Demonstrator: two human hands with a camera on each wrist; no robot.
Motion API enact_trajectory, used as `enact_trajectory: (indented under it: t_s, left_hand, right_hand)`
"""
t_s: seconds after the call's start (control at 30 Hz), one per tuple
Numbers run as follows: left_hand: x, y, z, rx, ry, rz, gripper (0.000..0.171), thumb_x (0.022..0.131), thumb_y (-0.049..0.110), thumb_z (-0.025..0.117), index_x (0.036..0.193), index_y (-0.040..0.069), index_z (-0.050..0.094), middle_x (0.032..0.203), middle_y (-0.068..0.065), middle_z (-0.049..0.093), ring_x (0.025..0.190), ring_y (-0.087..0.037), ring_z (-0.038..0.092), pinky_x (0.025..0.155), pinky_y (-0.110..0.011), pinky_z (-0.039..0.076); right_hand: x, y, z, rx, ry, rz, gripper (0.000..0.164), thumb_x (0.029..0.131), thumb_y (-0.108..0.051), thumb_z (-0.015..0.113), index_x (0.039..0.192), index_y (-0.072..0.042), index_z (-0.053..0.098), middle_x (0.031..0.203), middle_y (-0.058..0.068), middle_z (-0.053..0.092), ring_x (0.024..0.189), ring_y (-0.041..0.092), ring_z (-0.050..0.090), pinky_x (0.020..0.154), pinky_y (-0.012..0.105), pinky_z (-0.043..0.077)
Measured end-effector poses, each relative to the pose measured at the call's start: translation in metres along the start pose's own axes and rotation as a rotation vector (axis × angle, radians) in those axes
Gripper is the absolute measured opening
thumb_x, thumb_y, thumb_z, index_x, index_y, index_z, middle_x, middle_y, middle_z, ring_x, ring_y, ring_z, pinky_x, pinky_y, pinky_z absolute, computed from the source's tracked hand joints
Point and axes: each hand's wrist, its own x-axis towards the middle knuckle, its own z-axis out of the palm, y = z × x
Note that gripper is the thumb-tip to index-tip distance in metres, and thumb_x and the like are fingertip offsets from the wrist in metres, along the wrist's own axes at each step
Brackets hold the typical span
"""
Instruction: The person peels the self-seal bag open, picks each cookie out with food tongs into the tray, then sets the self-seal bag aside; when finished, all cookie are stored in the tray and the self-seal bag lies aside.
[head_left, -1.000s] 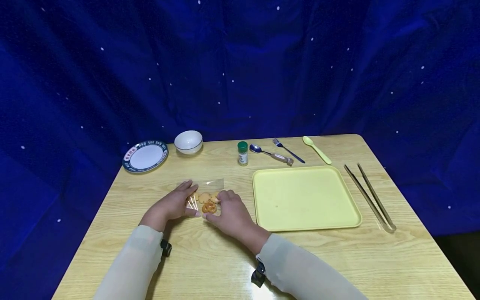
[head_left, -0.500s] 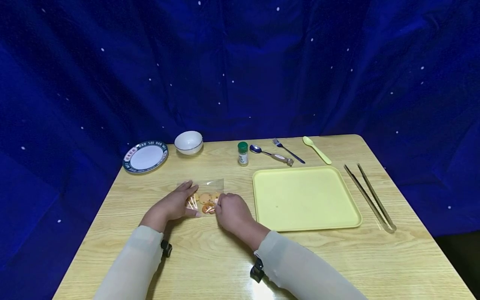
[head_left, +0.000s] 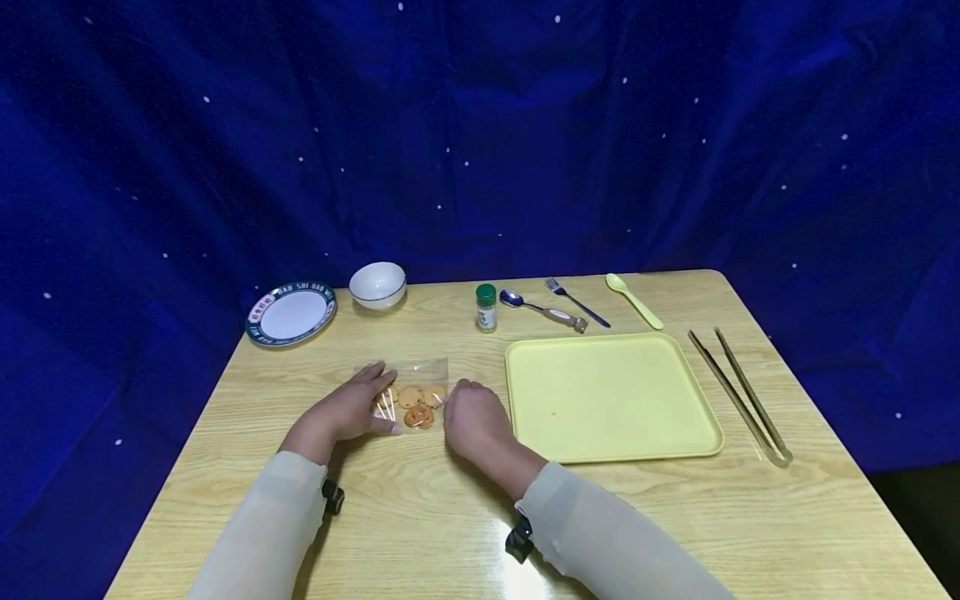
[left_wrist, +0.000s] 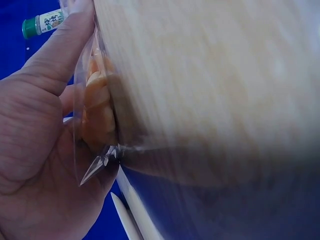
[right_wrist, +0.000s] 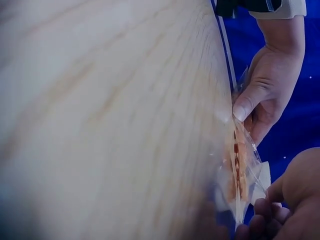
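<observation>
A clear plastic bag of cookies (head_left: 410,397) lies on the table, left of the yellow tray. Round pale cookies and a browner, pretzel-shaped one (head_left: 418,417) show through the film. My left hand (head_left: 350,406) holds the bag's left end, thumb along the near side and fingers over the far side; the film runs past the palm in the left wrist view. At the right edge, my right hand (head_left: 476,423) is curled, and the right wrist view shows its thumb and forefinger pinching the plastic (right_wrist: 260,180). The head view hides those fingertips behind the knuckles.
The yellow tray (head_left: 615,400) lies right of the hands, with metal tongs (head_left: 738,396) beyond it. Along the back are a plate (head_left: 292,313), bowl (head_left: 377,286), green-capped shaker (head_left: 486,308), metal spoon (head_left: 543,310), fork (head_left: 577,302) and yellow spoon (head_left: 633,300).
My right hand has moved right along the bag from the pretzel-shaped cookie to the right edge, its spread fingers curling in to pinch the plastic. My left hand has stayed in place.
</observation>
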Motion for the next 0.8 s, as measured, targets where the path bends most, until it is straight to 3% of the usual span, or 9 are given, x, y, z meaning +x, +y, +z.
enact_trajectory:
  t_s: [0.23,0.53,0.67,0.8]
  left_hand:
    - [0.0005,0.0003,-0.0007,0.002,-0.002,-0.013,0.102,0.082,0.046,0.083,0.161,0.010,0.029,0.171,-0.018,0.011,0.158,-0.041,0.009,0.126,-0.058,0.022]
    - [-0.0015,0.0035,-0.0010,-0.002,0.008,-0.001,0.102,0.082,0.045,0.083,0.161,0.008,0.030,0.170,-0.020,0.013,0.157,-0.042,0.010,0.126,-0.058,0.022]
    - [-0.0020,0.0045,-0.0016,0.002,0.011,0.004,0.101,0.083,0.044,0.083,0.160,0.007,0.030,0.170,-0.021,0.013,0.157,-0.043,0.010,0.125,-0.059,0.023]
    - [-0.0019,0.0047,-0.0011,-0.009,0.005,-0.008,0.100,0.083,0.043,0.083,0.161,0.008,0.030,0.171,-0.019,0.012,0.157,-0.042,0.009,0.125,-0.059,0.023]
  right_hand:
    - [0.0013,0.0028,-0.0023,0.125,-0.010,0.065,0.024,0.102,-0.023,0.053,0.088,-0.007,0.063,0.078,0.005,0.061,0.077,0.026,0.066,0.070,0.041,0.058]
    - [0.0020,0.0014,-0.0025,0.230,-0.036,0.068,0.028,0.105,-0.029,0.048,0.093,-0.009,0.063,0.082,0.004,0.064,0.082,0.025,0.067,0.073,0.039,0.057]
    - [0.0025,-0.0019,-0.0028,0.220,-0.054,0.063,0.032,0.100,-0.041,0.059,0.097,-0.009,0.064,0.087,0.003,0.065,0.082,0.022,0.066,0.072,0.037,0.056]
    - [0.0055,-0.0050,-0.0009,0.136,-0.070,0.039,0.043,0.093,-0.049,0.070,0.100,-0.006,0.064,0.087,0.004,0.065,0.081,0.021,0.065,0.070,0.036,0.056]
